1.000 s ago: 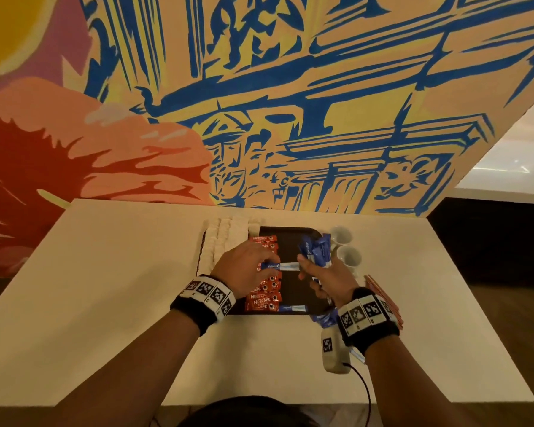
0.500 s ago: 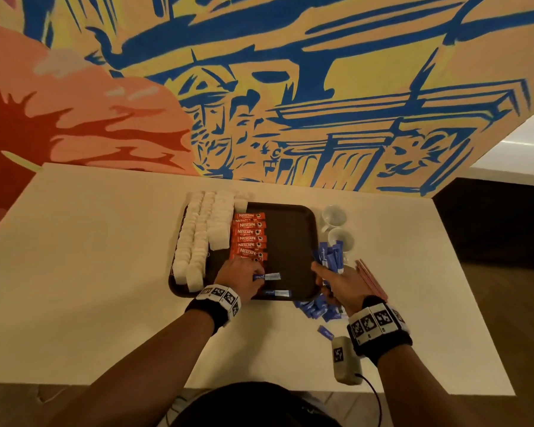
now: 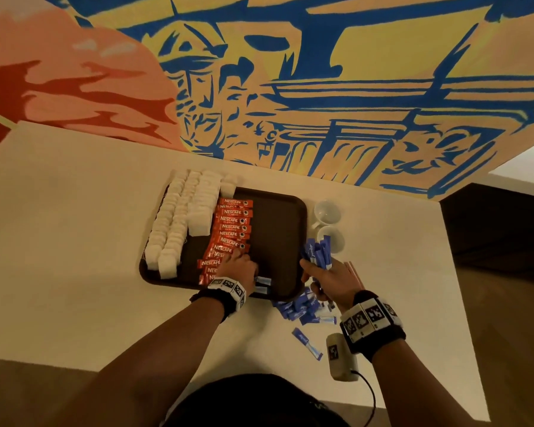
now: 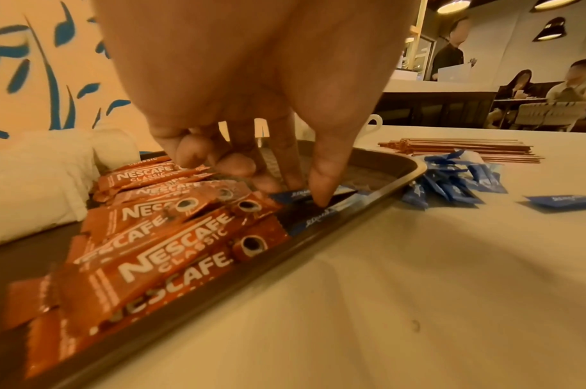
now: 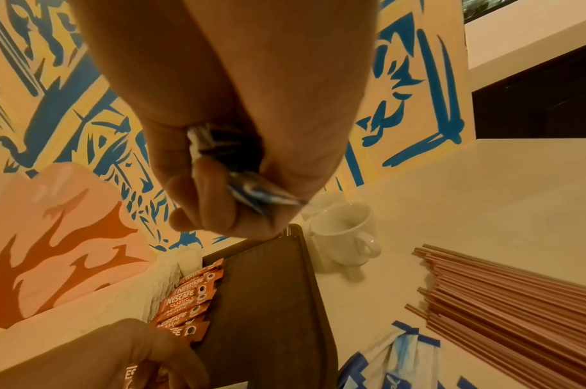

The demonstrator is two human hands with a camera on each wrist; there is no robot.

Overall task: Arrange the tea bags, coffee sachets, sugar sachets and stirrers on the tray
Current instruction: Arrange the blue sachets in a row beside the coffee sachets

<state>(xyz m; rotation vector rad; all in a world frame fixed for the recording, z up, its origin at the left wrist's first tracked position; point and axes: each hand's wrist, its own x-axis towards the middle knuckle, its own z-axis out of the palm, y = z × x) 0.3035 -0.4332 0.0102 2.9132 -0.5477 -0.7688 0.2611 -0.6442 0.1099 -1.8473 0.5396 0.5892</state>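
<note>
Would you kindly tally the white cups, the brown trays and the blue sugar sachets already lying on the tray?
White cups: 2
Brown tray: 1
Blue sugar sachets on the tray: 2
Total: 5

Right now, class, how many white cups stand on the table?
2: one cup beside the tray's far right corner, the other just nearer, partly behind the blue sachets in the right hand.
</note>
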